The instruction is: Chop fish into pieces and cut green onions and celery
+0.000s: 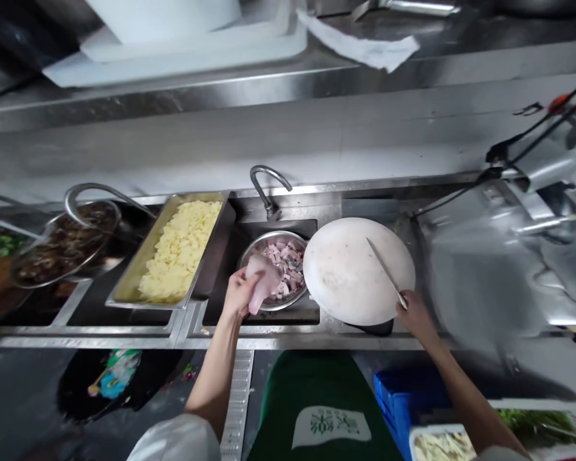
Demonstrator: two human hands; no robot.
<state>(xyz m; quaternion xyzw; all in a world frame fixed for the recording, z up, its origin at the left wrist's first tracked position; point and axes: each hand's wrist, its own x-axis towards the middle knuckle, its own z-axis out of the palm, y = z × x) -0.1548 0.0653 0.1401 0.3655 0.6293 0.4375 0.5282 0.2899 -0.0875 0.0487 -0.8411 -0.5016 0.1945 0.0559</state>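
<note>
Pinched in my left hand [240, 293] is a pale pink, thin fillet [265, 280], fish by its look. It hangs over the near left side of a round metal bowl [288, 305] in the sink. Cut pinkish-grey pieces [288, 259] fill that bowl. My right hand [415, 315] grips the handle of a knife [383, 264]. The blade lies over or on the round white cutting board [350, 288], its tip pointing away to the left; whether it touches the board I cannot tell.
Left of the bowl stands a deep metal tray [199, 272] of sliced yellow pieces. A curved faucet [269, 186] rises behind the bowl. Farther left is a colander [67, 243] of dark food. A metal shelf [221, 89] crosses above. Below are a black bin [79, 394] and a blue crate [403, 400].
</note>
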